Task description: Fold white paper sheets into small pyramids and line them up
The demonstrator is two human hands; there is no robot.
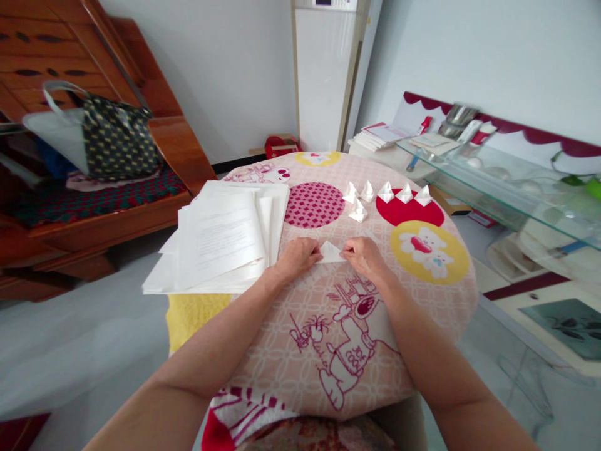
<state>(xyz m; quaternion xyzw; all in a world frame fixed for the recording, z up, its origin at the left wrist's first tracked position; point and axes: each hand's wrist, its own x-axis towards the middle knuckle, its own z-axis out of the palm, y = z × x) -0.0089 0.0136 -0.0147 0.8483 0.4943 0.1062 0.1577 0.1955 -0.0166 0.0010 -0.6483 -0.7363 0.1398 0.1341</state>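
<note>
A small white piece of paper, folded to a triangle with its point away from me, lies between my hands on the patterned tablecloth. My left hand is closed on its left corner, fingers pinched. At the right corner my right hand pinches it the same way. Beyond my hands stand several folded paper boats, some in a row on the red circle and others just left of it. A stack of white paper sheets, the top one printed, lies left of my left hand.
A wooden bench with a dark patterned bag stands at left. To the right is a glass-topped cabinet holding papers and small items. A tall white appliance stands behind the round table.
</note>
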